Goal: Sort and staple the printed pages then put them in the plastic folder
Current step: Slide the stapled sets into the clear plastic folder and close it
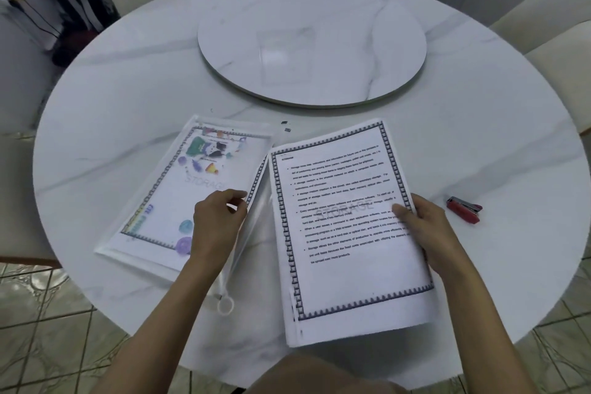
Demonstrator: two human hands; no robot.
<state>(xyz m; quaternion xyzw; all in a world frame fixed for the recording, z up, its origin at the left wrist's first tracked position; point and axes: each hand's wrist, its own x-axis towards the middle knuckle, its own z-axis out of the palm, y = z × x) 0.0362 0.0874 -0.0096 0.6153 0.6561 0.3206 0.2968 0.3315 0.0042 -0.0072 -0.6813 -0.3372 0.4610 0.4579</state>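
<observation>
HOLD: left hand [217,221] fingers curled, pinching the open edge of the plastic folder [153,201] on the tabletop [128,89] | GRIP: right hand [428,230] thumb over, fingers under, clamped on the right edge of the pages [345,233] | RELATION: pages lie just right of the left fingers, long axis running away from the person, alongside the folder mouth; judged to need a leftward slide | TOOL: stapler [464,209] right of the right fingers, apart.

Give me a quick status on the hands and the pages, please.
Left hand pinches plastic folder edge, cover page inside. Right hand grips printed pages, outside folder. Stapler aside, nothing blocking.
</observation>
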